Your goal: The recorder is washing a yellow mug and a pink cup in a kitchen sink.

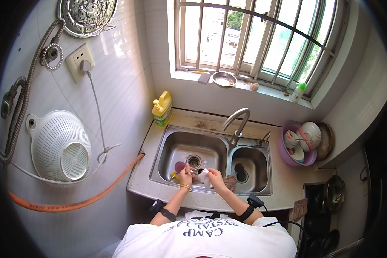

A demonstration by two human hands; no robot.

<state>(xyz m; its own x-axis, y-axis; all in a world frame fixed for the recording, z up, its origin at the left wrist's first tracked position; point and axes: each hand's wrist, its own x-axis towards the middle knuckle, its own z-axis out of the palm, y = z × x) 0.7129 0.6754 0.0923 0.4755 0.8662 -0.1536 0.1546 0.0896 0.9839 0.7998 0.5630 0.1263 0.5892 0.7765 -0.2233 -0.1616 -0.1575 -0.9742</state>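
Over the large basin of the stainless steel double sink (231,151), my left hand (185,176) grips the thin handle of a metal utensil (191,172). My right hand (215,179) holds a white cloth or tissue (203,176) against the utensil's dark end, which the cloth partly covers. Beside my left fingers shows a rounded purple-pink piece (180,166); a yellow piece (173,175) pokes out below it. I cannot tell whether these are held or lie in the basin. A brown rag (230,183) hangs over the sink's divider near my right wrist.
The faucet (238,127) arches above the divider. A dark clump (240,169) sits by the small basin's drain. A yellow detergent jug (163,109) stands back left. To the right are a purple tub (287,154) of dishes and a stove (316,200). An orange hose (93,203) runs left.
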